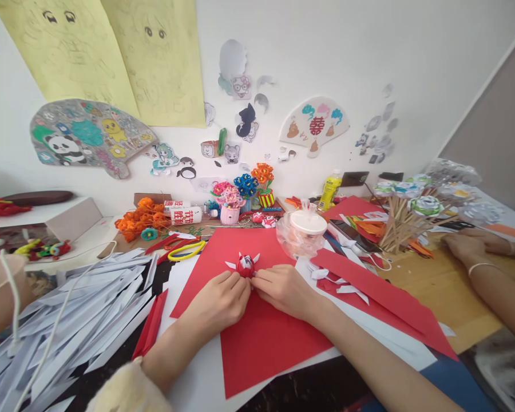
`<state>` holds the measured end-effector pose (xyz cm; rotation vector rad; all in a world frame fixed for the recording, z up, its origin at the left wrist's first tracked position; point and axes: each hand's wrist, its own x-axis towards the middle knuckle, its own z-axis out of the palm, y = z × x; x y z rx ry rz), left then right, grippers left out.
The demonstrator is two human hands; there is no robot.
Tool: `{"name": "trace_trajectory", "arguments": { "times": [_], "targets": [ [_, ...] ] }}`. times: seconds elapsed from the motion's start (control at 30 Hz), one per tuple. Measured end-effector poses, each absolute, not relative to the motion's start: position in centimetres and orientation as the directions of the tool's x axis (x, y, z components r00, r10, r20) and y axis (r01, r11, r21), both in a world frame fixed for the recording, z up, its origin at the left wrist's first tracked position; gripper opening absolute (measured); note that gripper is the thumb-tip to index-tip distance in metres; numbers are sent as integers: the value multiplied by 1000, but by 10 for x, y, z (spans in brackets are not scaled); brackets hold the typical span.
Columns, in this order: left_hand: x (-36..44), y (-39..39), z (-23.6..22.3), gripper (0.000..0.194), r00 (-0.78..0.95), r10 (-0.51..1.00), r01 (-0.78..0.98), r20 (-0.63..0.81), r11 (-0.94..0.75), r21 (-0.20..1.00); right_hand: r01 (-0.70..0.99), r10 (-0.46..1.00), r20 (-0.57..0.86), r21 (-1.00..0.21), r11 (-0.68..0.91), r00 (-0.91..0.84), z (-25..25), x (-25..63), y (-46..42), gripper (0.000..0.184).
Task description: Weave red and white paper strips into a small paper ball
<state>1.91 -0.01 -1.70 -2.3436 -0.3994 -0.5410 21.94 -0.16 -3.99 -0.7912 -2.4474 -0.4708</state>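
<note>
At the near edge, a dark surface [304,390] is partly covered by white and red paper. To the left lies a loose heap of white paper strips [81,312], with folded red strips [152,326] just beside it. Red paper [274,357] lies centrally, beneath both hands.

The left hand [221,300] has its fingers curled and drawn together, pinching the near left side of a red-and-white folded paper piece [246,265]. The right hand [285,290] is likewise nearly closed, thumb and fingers gripping the piece's near right side. The fingertips are partly hidden, so the exact contact points cannot be confirmed. The piece is located over the central red paper, its white points projecting outward.

Long red paper strips [386,286] and white scraps [354,293] lie right of the hands. Further right, a co-worker's hands [467,245] rest over a wooden surface [463,297].

Beyond the piece are yellow-handled scissors [186,252], a white lidded tub [308,222] in clear plastic and orange flowers [142,220]. Farther back stand a pink flowerpot [230,216] and a yellow bottle [328,191]. Decorated fans [315,123] are mounted on the wall [369,51].
</note>
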Motion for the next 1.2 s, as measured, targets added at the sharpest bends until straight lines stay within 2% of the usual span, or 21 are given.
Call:
{"name": "trace_trajectory", "arguments": {
  "times": [0.17, 0.4, 0.7, 0.87, 0.97, 1.1, 1.2],
  "targets": [
    [19, 0, -17, 29, 850, 162, 455, 501, -707, -542, 654, 467, 604, 122, 746, -646, -38, 219, -4, 23],
    [19, -1, -18, 24, 853, 149, 444, 500, -710, -547, 644, 453, 610, 126, 754, -650, -38, 218, -4, 28],
    [24, -8, -17, 24, 820, 207, 529, 533, -628, -570, 638, 453, 616, 107, 763, -644, -37, 218, -4, 22],
    [26, -8, -15, 28, 898, 176, 409, 404, -673, -616, 627, 440, 615, 118, 770, -655, -39, 220, -4, 28],
    [25, -8, -12, 25, 928, 128, 336, 350, -694, -637, 605, 425, 586, 145, 783, -690, -40, 222, -4, 30],
    [24, -10, -10, 23, 942, 82, 286, 325, -703, -651, 585, 416, 561, 157, 795, -716, -41, 223, -5, 32],
    [23, -12, -11, 25, 932, 115, 320, 344, -710, -627, 587, 424, 557, 145, 797, -714, -41, 222, -5, 32]
  ]
}}
